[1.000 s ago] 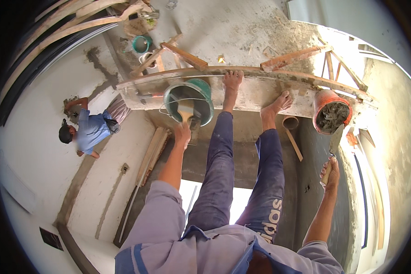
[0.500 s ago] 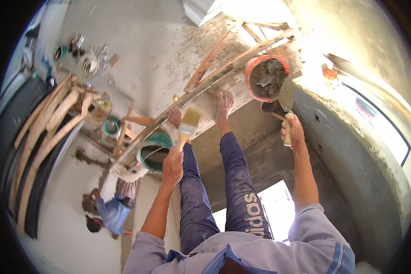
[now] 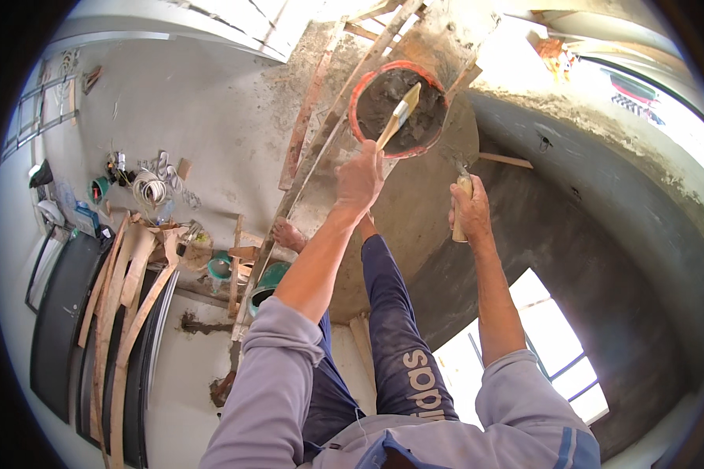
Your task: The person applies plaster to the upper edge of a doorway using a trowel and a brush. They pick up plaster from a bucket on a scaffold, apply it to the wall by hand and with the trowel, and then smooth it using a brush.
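Observation:
My left hand (image 3: 359, 178) is closed around the handle of a wide paintbrush (image 3: 401, 112). The brush reaches over an orange-rimmed bucket (image 3: 354, 105) of grey wet mortar (image 3: 430, 117); whether its bristles touch the mortar I cannot tell. My right hand (image 3: 470, 207) grips the wooden handle of a trowel (image 3: 458, 139), just below and to the right of the bucket. The trowel's grey blade points away from me and blends with the wall behind. Partly hidden by my left forearm, a green bucket (image 3: 268, 286) sits beside the plank.
I stand barefoot on a raised plank (image 3: 313, 207), my left foot (image 3: 289, 234) near its edge. Lower at the left lie timber strips (image 3: 129, 289) on black panels (image 3: 59, 305), with coiled cable (image 3: 150, 187) beyond. A grey plastered wall (image 3: 602, 172) curves along the right.
My left hand has carried the brush forward and right, from above the green bucket to over the mortar bucket. The trowel has shifted slightly left in view. The blue-clad person has left the view.

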The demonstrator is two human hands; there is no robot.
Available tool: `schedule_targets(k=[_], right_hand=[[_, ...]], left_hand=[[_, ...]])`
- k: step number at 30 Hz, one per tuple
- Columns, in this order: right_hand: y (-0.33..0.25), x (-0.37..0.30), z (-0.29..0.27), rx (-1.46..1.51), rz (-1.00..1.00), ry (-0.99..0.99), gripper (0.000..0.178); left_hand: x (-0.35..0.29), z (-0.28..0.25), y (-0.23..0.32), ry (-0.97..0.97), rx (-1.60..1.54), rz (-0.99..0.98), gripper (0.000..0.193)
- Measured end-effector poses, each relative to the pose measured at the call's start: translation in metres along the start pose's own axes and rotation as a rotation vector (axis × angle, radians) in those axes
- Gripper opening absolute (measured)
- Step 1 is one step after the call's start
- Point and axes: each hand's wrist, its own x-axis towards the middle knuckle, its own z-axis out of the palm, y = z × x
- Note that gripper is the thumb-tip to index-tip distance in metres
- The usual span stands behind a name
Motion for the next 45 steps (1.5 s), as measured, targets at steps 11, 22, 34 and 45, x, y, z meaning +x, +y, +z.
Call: schedule_targets(k=[11,22,34,45], right_hand=[[0.006,0.022,0.006,-0.884,-0.130,-0.073,0.038],[0.013,0.091,0.026,1.015,0.686,-0.722,0.036],[0.027,0.076,0.033,-0.597,0.023,-0.221,0.044],[-0.068,0.068,0.011,-1.286,0.092,-0.393,0.045]], left_hand=[[-0.037,-0.017,-0.011,0.085,-0.172,-0.055,0.018],[-0.198,-0.108,-0.045,0.025,-0.216,-0.128,0.027],[-0.266,-0.120,-0.060,-0.069,-0.311,-0.279,0.039],[-0.369,-0.136,-0.135,0.108,-0.175,-0.589,0.033]])
